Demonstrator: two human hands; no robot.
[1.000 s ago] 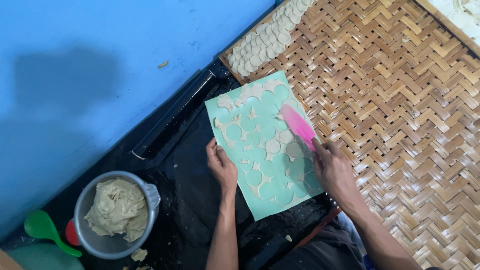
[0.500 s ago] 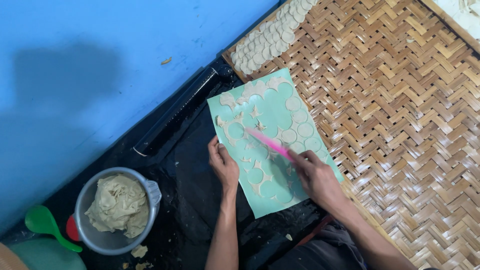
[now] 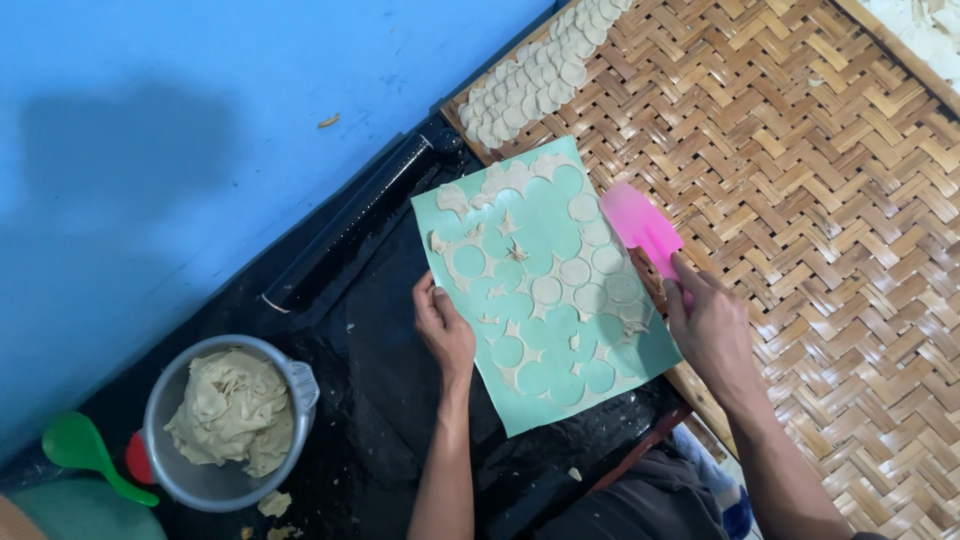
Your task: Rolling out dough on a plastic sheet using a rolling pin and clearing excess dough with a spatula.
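A pale green sheet [image 3: 545, 285] lies across a black surface and the edge of a woven bamboo tray [image 3: 830, 200]. Thin dough on it has round holes cut out, and a few round dough discs [image 3: 590, 270] remain along its right side. My left hand [image 3: 443, 328] presses on the sheet's left edge. My right hand [image 3: 710, 325] holds a pink flat scraper [image 3: 642, 225] just off the sheet's right edge, blade pointing up over the tray.
Rows of cut dough discs [image 3: 530, 75] lie at the tray's top left corner. A grey bowl of dough scraps [image 3: 232, 415] sits lower left beside a green scoop [image 3: 85, 450]. A black roller [image 3: 355, 215] lies along the blue wall [image 3: 200, 120].
The pink scraper was on the sheet among the discs; now my right hand has drawn it off to the right, over the tray. My left hand stays on the sheet's edge.
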